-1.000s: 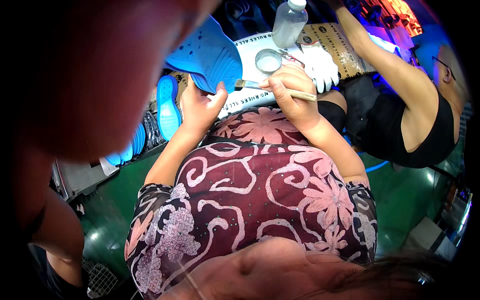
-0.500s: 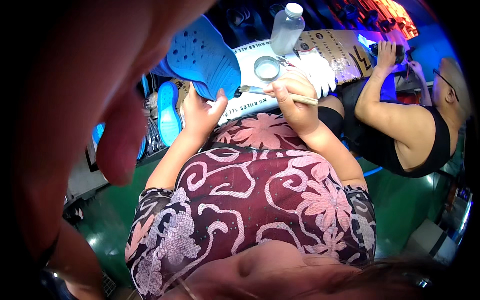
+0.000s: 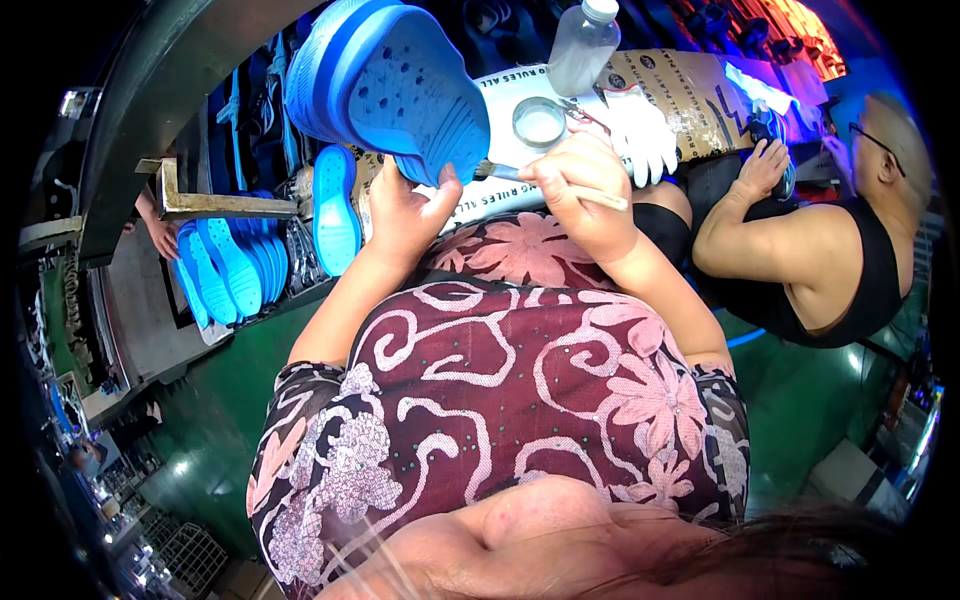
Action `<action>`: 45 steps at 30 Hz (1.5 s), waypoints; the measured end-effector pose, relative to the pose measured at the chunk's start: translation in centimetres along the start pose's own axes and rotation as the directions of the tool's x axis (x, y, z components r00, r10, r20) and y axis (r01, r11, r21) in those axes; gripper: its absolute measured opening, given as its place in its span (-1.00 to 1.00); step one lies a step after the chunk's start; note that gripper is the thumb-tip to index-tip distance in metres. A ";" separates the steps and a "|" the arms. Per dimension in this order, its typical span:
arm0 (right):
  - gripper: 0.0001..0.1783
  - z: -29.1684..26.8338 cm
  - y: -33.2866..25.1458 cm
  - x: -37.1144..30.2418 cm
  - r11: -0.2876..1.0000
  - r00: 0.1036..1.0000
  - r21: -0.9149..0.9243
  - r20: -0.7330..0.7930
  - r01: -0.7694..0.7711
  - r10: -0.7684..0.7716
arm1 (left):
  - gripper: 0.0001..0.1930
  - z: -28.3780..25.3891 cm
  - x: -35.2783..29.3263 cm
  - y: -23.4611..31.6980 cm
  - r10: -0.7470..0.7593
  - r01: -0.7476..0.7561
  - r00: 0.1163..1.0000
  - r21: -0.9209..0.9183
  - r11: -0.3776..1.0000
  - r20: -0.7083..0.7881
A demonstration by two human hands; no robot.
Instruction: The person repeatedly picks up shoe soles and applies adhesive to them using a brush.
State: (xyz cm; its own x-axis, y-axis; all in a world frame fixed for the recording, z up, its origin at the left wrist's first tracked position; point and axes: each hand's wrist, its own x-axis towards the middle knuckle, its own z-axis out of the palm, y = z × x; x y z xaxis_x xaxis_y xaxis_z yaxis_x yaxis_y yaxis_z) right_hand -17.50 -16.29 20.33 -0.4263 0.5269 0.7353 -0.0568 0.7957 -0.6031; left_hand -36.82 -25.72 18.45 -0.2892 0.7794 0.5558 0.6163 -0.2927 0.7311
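My left hand [image 3: 408, 212] grips the lower end of a blue shoe sole [image 3: 425, 95], thumb in front. The sole is tilted up, its face dotted with holes; layered blue edges show behind it, and I cannot tell if these are further soles. My right hand [image 3: 590, 185] is closed round a flat paintbrush [image 3: 508, 173] with a pale handle. The bristles are at the sole's lower right edge. Just beyond the brush, a round open dish [image 3: 538, 122] stands on a white printed sheet [image 3: 500, 90]. A loose blue sole [image 3: 336, 215] lies beside my left wrist.
A clear bottle with a white cap [image 3: 583, 50] and a white glove [image 3: 640, 130] are beyond my right hand. A co-worker [image 3: 800, 240] sits at right. On the left, another person's hand [image 3: 160, 232] is by a row of blue soles [image 3: 235, 262], near a metal frame [image 3: 215, 205].
The large blurred arm at the left has gone from view, uncovering the metal frame and row of soles. The held sole sits slightly higher; the brush stays at its edge.
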 end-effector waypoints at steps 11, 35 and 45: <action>-0.80 0.5 0.1 -0.2 1.000 0.999 -0.022 0.051 0.011 -0.010 | -0.68 0.0 -0.3 -0.4 0.009 -0.010 1.000 0.018 1.000 0.016; -0.76 -2.0 1.2 -1.1 0.990 0.992 -0.076 -0.037 -0.121 0.118 | -0.54 -0.6 0.5 0.5 -0.127 0.124 0.990 0.061 0.990 0.055; -0.71 -3.0 3.3 -4.8 0.934 0.921 0.030 -0.156 -0.355 0.356 | -0.18 -5.1 7.1 8.1 -0.269 0.616 0.757 -0.512 0.598 0.596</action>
State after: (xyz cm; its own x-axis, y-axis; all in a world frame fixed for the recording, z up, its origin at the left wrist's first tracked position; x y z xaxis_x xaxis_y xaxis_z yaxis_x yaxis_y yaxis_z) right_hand -12.93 -15.26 15.71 -0.2719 0.8151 0.5115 0.0716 0.5472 -0.8340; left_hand -37.58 -25.43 30.36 0.0517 0.9986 -0.0122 -0.1851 0.0216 0.9825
